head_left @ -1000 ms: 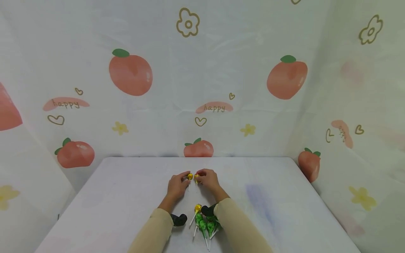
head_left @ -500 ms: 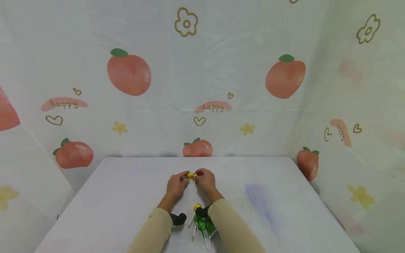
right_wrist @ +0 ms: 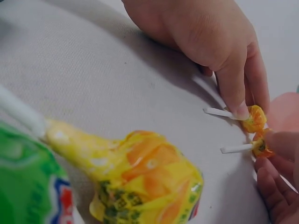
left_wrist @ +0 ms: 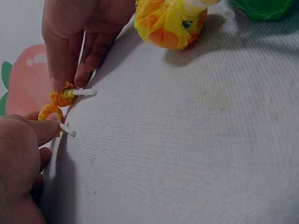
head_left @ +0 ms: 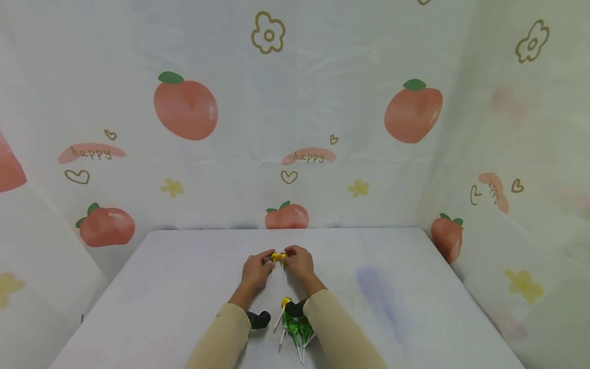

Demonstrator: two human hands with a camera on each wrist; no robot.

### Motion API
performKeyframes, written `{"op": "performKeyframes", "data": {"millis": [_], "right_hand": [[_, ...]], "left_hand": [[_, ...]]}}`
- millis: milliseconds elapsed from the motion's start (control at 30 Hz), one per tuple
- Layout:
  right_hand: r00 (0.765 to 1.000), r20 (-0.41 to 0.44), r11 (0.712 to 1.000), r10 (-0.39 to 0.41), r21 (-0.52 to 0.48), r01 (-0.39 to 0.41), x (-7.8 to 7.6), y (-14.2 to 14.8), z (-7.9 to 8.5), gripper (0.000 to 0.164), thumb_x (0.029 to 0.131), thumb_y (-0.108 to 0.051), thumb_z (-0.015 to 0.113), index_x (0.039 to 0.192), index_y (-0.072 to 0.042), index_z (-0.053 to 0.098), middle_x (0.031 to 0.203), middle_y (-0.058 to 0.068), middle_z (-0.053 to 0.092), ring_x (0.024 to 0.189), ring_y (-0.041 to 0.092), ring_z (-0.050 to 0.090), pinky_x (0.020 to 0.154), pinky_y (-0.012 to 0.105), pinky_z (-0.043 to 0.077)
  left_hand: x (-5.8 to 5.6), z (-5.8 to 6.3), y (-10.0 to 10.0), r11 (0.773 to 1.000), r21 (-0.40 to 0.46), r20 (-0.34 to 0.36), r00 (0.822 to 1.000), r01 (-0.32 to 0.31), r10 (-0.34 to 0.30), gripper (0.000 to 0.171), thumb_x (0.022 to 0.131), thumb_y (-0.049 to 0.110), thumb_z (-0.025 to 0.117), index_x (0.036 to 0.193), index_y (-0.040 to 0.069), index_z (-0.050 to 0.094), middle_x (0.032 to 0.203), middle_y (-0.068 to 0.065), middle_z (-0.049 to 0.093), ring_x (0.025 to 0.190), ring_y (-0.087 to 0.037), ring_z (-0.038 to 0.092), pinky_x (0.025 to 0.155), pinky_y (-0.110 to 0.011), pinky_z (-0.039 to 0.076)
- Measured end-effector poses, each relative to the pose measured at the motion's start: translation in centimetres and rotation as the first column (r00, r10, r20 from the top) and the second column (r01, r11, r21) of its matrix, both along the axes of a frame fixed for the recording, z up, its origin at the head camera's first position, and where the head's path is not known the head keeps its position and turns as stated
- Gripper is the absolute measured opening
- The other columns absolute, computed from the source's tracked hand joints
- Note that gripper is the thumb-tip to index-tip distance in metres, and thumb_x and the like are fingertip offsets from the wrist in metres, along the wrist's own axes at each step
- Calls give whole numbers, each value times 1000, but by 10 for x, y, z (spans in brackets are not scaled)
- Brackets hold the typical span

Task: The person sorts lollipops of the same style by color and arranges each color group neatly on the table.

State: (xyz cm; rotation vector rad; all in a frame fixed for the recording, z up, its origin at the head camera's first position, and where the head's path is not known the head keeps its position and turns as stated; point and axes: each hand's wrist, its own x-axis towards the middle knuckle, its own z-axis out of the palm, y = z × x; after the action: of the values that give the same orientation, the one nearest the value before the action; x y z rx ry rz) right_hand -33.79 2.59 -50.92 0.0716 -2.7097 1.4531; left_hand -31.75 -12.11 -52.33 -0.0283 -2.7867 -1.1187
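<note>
Toward the back of the table, my left hand (head_left: 256,269) pinches a yellow-wrapped lollipop (head_left: 275,257) between thumb and fingers. Just to its right, a second yellow lollipop (head_left: 283,257) is pinched by my right hand (head_left: 300,263). The two candy heads sit side by side, and their white sticks point toward me. From the left wrist view, the left hand's lollipop (left_wrist: 49,112) lies right beside the right hand's lollipop (left_wrist: 62,97). In the right wrist view, the left thumb presses at the base of its orange-yellow candy head (right_wrist: 254,119).
Nearer to me lie another yellow lollipop (head_left: 286,303) and several green lollipops (head_left: 293,327), partly hidden by the right sleeve (head_left: 343,328) and a black wrist piece (head_left: 296,308). The white table (head_left: 184,287) meets a fruit-patterned cloth (head_left: 230,179) at its back edge.
My right hand has shifted left with its lollipop, closing the gap between the two yellow heads. The left hand has stayed nearly in place. Over the last half second little differs.
</note>
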Motion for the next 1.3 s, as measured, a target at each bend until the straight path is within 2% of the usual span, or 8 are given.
{"op": "performKeyframes", "data": {"millis": [167, 333, 433, 633, 933, 1133, 1300], "right_hand": [[1000, 3, 1000, -2, 14, 2, -1, 1, 1, 27, 84, -13, 76, 108, -3, 68, 100, 8, 69, 92, 23, 64, 80, 36, 52], [999, 50, 1000, 18, -12, -17, 2, 3, 5, 38, 84, -13, 76, 117, 0, 63, 102, 12, 66, 79, 20, 64, 67, 31, 53], [996, 72, 999, 43, -24, -42, 5, 6, 10, 43, 85, -15, 75, 122, 1, 59, 104, 13, 65, 73, 18, 63, 66, 31, 53], [996, -11, 996, 94, 1, -94, 16, 16, 20, 40, 87, -17, 74, 121, 0, 61, 100, 11, 66, 79, 21, 62, 69, 35, 53], [981, -95, 985, 171, 29, -169, 34, 27, 23, 33, 90, -16, 71, 119, -3, 64, 96, 5, 66, 83, 21, 62, 73, 36, 52], [956, -166, 969, 242, 90, -230, 48, 32, 25, 30, 89, -16, 71, 116, -4, 65, 92, 2, 65, 81, 17, 61, 70, 32, 51], [939, -166, 952, 302, 112, -286, 58, 35, 24, 30, 90, -17, 71, 115, -3, 66, 87, -3, 64, 80, 15, 59, 69, 29, 50]], "left_hand": [[0, 0, 1, 1000, 1, -6, 1000, -2, 2, 40, 91, 17, 69, 131, 17, 64, 92, -3, 58, 84, -21, 48, 73, -40, 40], [0, -2, 1, 1000, 1, -7, 1000, -1, 1, 40, 91, 17, 69, 131, 17, 64, 92, -3, 58, 84, -20, 48, 74, -39, 41], [0, -3, 0, 1000, -1, -6, 1000, -3, 3, 40, 91, 18, 69, 131, 18, 64, 94, -3, 59, 85, -20, 49, 75, -40, 41], [-2, -5, -1, 1000, -3, -6, 1000, 4, -4, 41, 91, 18, 69, 132, 19, 63, 96, -4, 59, 88, -22, 50, 79, -43, 42], [-2, -5, -1, 1000, -7, -2, 1000, -9, 9, 41, 91, 17, 69, 131, 19, 63, 94, -4, 58, 87, -22, 49, 78, -42, 41], [-2, -4, -1, 1000, -20, -9, 1000, -5, 5, 41, 91, 17, 69, 131, 19, 63, 94, -4, 59, 87, -22, 50, 79, -44, 42], [-1, -3, 0, 1000, -15, -9, 1000, -3, 3, 41, 91, 17, 69, 131, 18, 63, 96, -5, 60, 89, -23, 51, 82, -46, 43]]}}
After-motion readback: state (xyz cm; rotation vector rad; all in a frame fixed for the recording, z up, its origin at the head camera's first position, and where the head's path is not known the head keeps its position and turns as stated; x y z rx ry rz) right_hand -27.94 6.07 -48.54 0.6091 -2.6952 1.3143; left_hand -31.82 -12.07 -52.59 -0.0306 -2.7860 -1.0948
